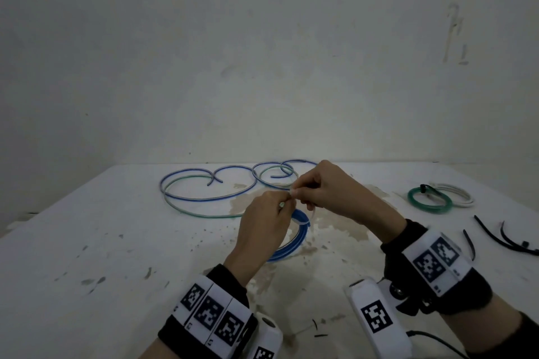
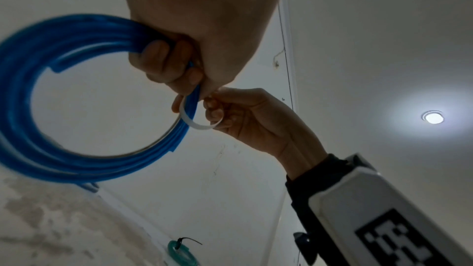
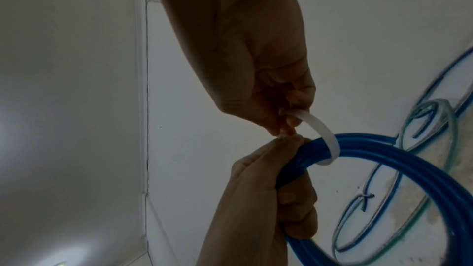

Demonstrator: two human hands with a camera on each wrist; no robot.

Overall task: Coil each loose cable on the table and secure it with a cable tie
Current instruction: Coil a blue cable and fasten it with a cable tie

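A coiled blue cable (image 1: 291, 242) (image 2: 51, 108) (image 3: 384, 159) hangs above the white table (image 1: 116, 242), gripped by my left hand (image 1: 264, 223) (image 2: 179, 64) (image 3: 279, 199). A white cable tie (image 1: 309, 217) (image 2: 197, 122) (image 3: 325, 135) loops around the coil. My right hand (image 1: 320, 186) (image 2: 230, 112) (image 3: 281, 112) pinches the tie's ends just above the left hand's fingertips. Loose blue and green cables (image 1: 210, 192) (image 3: 422, 149) lie spread out at the back of the table.
A green coil (image 1: 428, 199) (image 2: 181, 254) bound with a black tie and a white coil (image 1: 455, 192) lie at the right. Spare black cable ties (image 1: 504, 239) lie near the right edge. A wall stands behind the table.
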